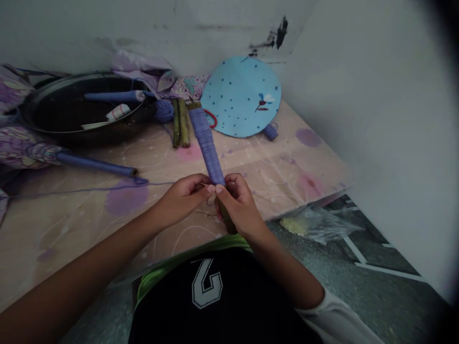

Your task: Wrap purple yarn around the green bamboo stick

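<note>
The yarn-wrapped stick (pixel 208 143) is at the centre of the frame, slanting from the upper middle down towards the dark shirt (pixel 247 291) at the bottom, over the near part of the cloth-covered desk (pixel 268 165); whether its lower end rests on anything cannot be told. Both hands meet where the winding stops: the left hand (pixel 190 193) has its grip pinched at the lowest turns, though whether it presses wood or only yarn is hard to tell, while the grip of the right hand (pixel 240 203) is curled round the stick from the other side, the two thumb tips side by side. A loose yarn strand (pixel 154 184) runs in from the left of the frame. The stick should be light and stiff, much like the two bare sticks (pixel 184 124) in the upper middle, and not easily broken. The winding is the tender part: soft, slightly springy, and likely to slide or loosen if pushed lengthwise or if the strand goes slack. The bare wood looks fairly smooth and may roll under a slack hold, so the best place to take it is that uncovered length just below the winding, firmly but without squeezing hard, with a thumb kept flat on the last turn; the thicker upper coils are better left unrubbed
</note>
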`<move>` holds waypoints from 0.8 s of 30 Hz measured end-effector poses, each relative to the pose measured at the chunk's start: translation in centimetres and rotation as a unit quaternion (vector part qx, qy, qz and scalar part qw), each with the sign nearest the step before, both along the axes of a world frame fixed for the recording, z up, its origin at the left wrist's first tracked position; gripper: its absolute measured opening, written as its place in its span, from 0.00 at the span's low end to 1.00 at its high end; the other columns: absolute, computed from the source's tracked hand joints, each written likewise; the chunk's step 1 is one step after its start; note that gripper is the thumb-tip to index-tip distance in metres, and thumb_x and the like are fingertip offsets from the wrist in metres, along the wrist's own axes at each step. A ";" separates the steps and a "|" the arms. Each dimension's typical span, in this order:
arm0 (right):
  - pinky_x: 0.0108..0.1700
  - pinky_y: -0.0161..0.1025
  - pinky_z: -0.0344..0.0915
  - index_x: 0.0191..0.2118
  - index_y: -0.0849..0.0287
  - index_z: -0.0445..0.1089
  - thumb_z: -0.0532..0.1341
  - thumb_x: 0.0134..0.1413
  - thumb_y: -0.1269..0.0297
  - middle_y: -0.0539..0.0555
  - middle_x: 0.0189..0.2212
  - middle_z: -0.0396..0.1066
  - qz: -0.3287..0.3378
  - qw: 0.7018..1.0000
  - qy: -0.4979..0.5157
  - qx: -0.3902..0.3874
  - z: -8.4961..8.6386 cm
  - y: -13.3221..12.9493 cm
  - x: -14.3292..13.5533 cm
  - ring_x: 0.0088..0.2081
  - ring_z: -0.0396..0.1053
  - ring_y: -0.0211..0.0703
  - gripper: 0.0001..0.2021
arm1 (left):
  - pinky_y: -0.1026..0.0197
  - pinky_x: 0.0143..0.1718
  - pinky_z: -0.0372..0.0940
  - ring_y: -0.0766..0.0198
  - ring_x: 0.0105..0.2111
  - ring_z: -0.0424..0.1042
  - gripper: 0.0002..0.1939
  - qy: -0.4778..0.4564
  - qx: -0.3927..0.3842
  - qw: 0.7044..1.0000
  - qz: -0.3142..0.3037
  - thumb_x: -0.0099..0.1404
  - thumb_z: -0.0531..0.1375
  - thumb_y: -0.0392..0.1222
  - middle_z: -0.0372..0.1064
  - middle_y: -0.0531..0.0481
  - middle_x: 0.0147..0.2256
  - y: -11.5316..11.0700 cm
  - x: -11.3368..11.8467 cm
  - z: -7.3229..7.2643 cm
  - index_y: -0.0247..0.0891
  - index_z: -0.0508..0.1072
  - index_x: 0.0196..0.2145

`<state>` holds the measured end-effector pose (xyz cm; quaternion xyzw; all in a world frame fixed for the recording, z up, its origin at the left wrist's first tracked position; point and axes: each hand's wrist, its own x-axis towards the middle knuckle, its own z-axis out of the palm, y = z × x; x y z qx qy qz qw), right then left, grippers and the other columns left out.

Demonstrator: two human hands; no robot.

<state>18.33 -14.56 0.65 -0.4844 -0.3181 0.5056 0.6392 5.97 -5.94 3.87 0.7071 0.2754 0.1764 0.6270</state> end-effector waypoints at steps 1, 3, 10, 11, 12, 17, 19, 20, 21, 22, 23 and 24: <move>0.15 0.28 0.61 0.37 0.52 0.55 0.62 0.52 0.54 0.42 0.22 0.62 0.003 1.000 0.014 -0.004 0.0 0.0 0.0 0.17 0.60 0.31 0.15 | 0.61 0.35 0.65 0.65 0.31 0.69 0.12 0.003 -0.002 1.000 -0.007 0.61 0.58 0.49 0.70 0.51 0.29 0.2 0.0 -0.1 0.35 0.68 0.32; 0.14 0.28 0.60 0.36 0.53 0.55 0.63 0.51 0.54 0.41 0.20 0.62 -0.002 0.999 0.037 -0.008 0.1 0.0 0.0 0.17 0.60 0.31 0.16 | 0.61 0.35 0.65 0.65 0.32 0.69 0.13 0.011 0.018 1.000 0.001 0.61 0.57 0.49 0.70 0.50 0.30 0.4 -0.1 -0.3 0.35 0.69 0.34; 0.15 0.29 0.63 0.35 0.53 0.56 0.64 0.49 0.56 0.42 0.21 0.66 -0.013 0.992 0.122 -0.025 -0.2 0.3 0.8 0.17 0.62 0.31 0.16 | 0.58 0.39 0.65 0.61 0.39 0.69 0.20 0.001 0.151 0.988 -0.041 0.57 0.62 0.48 0.67 0.44 0.42 0.0 0.2 -1.3 0.35 0.65 0.43; 0.15 0.29 0.64 0.35 0.53 0.56 0.64 0.49 0.56 0.42 0.22 0.66 -0.015 0.991 0.130 -0.026 -0.3 0.4 0.8 0.17 0.63 0.31 0.16 | 0.58 0.39 0.65 0.61 0.38 0.69 0.15 0.007 0.178 0.983 -0.040 0.58 0.61 0.47 0.68 0.45 0.39 0.0 0.3 -1.4 0.35 0.66 0.39; 0.16 0.29 0.65 0.35 0.53 0.56 0.65 0.48 0.56 0.43 0.23 0.67 -0.019 0.990 0.134 -0.028 -0.4 0.4 0.9 0.18 0.63 0.31 0.16 | 0.58 0.38 0.64 0.62 0.36 0.68 0.12 0.012 0.206 0.978 -0.037 0.59 0.60 0.47 0.67 0.46 0.36 0.1 0.5 -1.4 0.36 0.66 0.34; 0.18 0.30 0.65 0.35 0.53 0.56 0.66 0.47 0.57 0.43 0.24 0.66 -0.013 0.990 0.134 -0.033 -0.6 0.3 1.1 0.20 0.65 0.32 0.16 | 0.60 0.36 0.63 0.65 0.33 0.67 0.09 -0.004 0.205 0.978 -0.024 0.62 0.56 0.40 0.67 0.49 0.30 0.7 0.8 -1.5 0.36 0.65 0.26; 0.17 0.30 0.65 0.35 0.53 0.56 0.65 0.48 0.57 0.43 0.24 0.67 0.002 0.990 0.139 -0.024 -0.8 0.3 1.3 0.20 0.65 0.33 0.16 | 0.61 0.35 0.63 0.66 0.31 0.68 0.08 -0.017 0.118 0.993 -0.021 0.63 0.56 0.41 0.68 0.50 0.29 0.8 0.7 -1.4 0.36 0.66 0.28; 0.17 0.30 0.64 0.35 0.53 0.55 0.65 0.49 0.57 0.43 0.23 0.66 0.006 0.990 0.142 -0.020 -0.9 0.3 1.3 0.20 0.65 0.33 0.16 | 0.62 0.33 0.63 0.67 0.29 0.68 0.08 -0.022 0.069 0.997 -0.024 0.63 0.56 0.43 0.68 0.51 0.27 0.7 0.6 -1.4 0.35 0.66 0.29; 0.17 0.30 0.64 0.35 0.52 0.55 0.65 0.49 0.57 0.42 0.22 0.66 0.005 0.989 0.146 -0.017 -1.0 0.3 1.4 0.19 0.65 0.33 0.16 | 0.64 0.30 0.62 0.68 0.26 0.67 0.09 -0.024 0.020 0.999 -0.028 0.63 0.56 0.44 0.67 0.53 0.25 0.7 0.6 -1.4 0.35 0.66 0.30; 0.17 0.29 0.63 0.35 0.52 0.55 0.65 0.50 0.57 0.42 0.22 0.66 0.003 0.989 0.150 -0.016 -1.0 0.3 1.5 0.19 0.64 0.34 0.16 | 0.66 0.25 0.59 0.70 0.22 0.63 0.10 -0.021 -0.026 0.999 -0.031 0.63 0.55 0.45 0.64 0.55 0.22 0.6 0.5 -1.3 0.36 0.66 0.31; 0.16 0.29 0.63 0.35 0.52 0.55 0.64 0.50 0.57 0.42 0.22 0.66 0.001 0.988 0.153 -0.016 -1.1 0.3 1.5 0.20 0.64 0.34 0.16 | 0.67 0.21 0.55 0.72 0.18 0.59 0.10 -0.012 -0.066 0.997 -0.031 0.63 0.55 0.46 0.59 0.58 0.18 0.5 0.4 -1.2 0.36 0.66 0.30; 0.16 0.28 0.62 0.35 0.52 0.55 0.64 0.51 0.56 0.42 0.21 0.66 -0.001 0.988 0.155 -0.016 -1.1 0.3 1.5 0.19 0.64 0.33 0.15 | 0.68 0.18 0.50 0.73 0.15 0.53 0.10 -0.002 -0.100 0.995 -0.028 0.62 0.55 0.46 0.54 0.60 0.16 0.5 0.4 -1.0 0.36 0.65 0.30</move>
